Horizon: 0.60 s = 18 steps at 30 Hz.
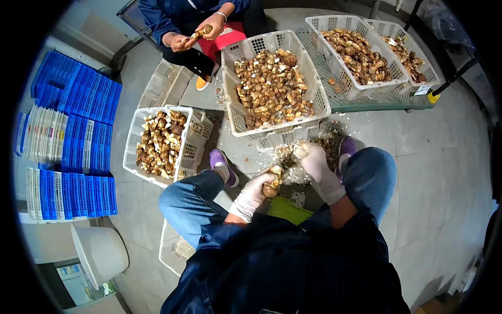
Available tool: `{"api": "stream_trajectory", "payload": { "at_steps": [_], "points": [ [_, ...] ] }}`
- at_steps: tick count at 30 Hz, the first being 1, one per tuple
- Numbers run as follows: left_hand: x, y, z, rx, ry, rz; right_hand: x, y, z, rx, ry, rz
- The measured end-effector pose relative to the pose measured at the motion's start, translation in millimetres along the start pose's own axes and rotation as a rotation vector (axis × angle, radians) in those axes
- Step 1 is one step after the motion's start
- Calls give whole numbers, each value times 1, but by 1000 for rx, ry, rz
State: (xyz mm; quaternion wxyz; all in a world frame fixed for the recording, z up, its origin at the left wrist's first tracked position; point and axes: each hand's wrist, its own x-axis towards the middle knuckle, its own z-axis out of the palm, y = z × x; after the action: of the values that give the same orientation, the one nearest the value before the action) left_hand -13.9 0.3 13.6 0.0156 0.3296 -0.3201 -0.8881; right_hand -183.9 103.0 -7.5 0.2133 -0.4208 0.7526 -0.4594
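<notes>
In my gloved left hand (251, 198), closed in front of my lap, is a brown-capped mushroom (271, 187) with a pale stem. My right hand (317, 165), also in a white glove, is closed a little to the right and farther out. Whatever its fingers hold is hidden. The two hands are apart, above floor strewn with trimmings (330, 137). Just beyond stands a large white crate (320, 112) full of similar mushrooms (272, 89). A second white crate (132, 163) of mushrooms is tilted at the left.
Opposite me, a seated person's hands (209, 29) hold a mushroom. Two more filled crates (361, 94) stand on a green pallet (387, 103) at far right. Blue and white crates (78, 141) are stacked along the left, near a white tub (102, 251). Something yellow-green (287, 210) sits between my legs.
</notes>
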Motion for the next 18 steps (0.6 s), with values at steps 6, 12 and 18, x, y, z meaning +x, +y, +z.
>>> {"api": "stream_trajectory", "payload": {
  "at_steps": [6, 12, 18],
  "points": [
    [0, 1, -26, -57, -36, -37, -4, 7, 3, -197, 49, 32],
    [13, -2, -23, -198, -129, -2, -13, -46, -5, 172, -89, 194],
    [-3, -1, 21, 365, 43, 225, -15, -44, 16, 84, 35, -19]
  ]
}}
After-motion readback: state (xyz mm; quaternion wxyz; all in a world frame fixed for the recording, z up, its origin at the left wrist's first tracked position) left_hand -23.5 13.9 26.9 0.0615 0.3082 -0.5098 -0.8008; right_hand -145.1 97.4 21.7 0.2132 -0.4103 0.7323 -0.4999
